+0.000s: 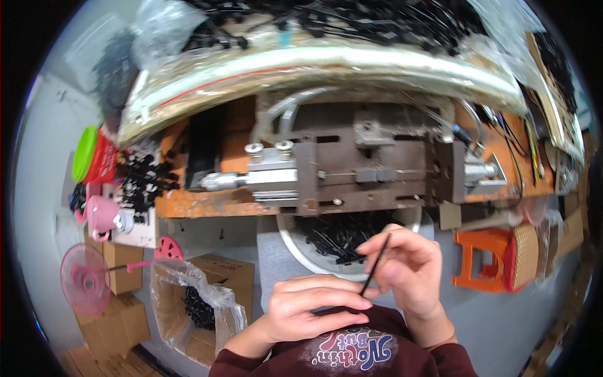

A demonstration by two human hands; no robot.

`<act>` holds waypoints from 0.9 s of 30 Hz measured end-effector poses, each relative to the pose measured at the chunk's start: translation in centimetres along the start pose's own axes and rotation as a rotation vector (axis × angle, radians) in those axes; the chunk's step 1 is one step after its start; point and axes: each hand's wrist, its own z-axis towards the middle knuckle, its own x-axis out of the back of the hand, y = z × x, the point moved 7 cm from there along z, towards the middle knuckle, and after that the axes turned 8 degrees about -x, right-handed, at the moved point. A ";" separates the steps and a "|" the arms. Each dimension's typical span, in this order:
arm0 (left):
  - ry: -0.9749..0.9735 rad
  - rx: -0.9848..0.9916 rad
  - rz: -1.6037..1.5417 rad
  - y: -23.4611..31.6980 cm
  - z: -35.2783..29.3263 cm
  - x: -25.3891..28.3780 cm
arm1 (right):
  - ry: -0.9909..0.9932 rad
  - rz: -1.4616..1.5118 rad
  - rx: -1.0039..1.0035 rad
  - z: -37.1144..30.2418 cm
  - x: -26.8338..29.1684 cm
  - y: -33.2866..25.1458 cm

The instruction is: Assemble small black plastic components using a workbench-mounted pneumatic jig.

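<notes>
A thin black rod slants in front of my body. My right hand has its fingers curled about the rod, thumb close beside it. The rod's lower end reaches the fingertips of my left hand, which lies palm down with its fingers stretched out and the thumb apart. Whether the left fingertips press on the rod is hard to make out. Just beyond both hands stands a round white basin with several black rod-like parts in it.
A metal clamping fixture is mounted on the orange workbench. Behind it, black parts are heaped above a pale curved ledge. At left stand a plastic-lined carton and a pink fan; at right, an orange stool.
</notes>
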 end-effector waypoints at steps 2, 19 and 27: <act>0.001 -0.017 0.112 1.1 0.6 0.9 | 0.036 -0.087 0.046 0.0 0.6 -0.2; 0.759 -0.497 1.297 20.7 17.2 28.9 | 0.324 -0.174 0.074 -3.2 3.3 1.0; 0.443 -0.770 0.949 17.3 13.8 22.3 | 0.341 -0.264 0.207 -4.5 3.2 -1.5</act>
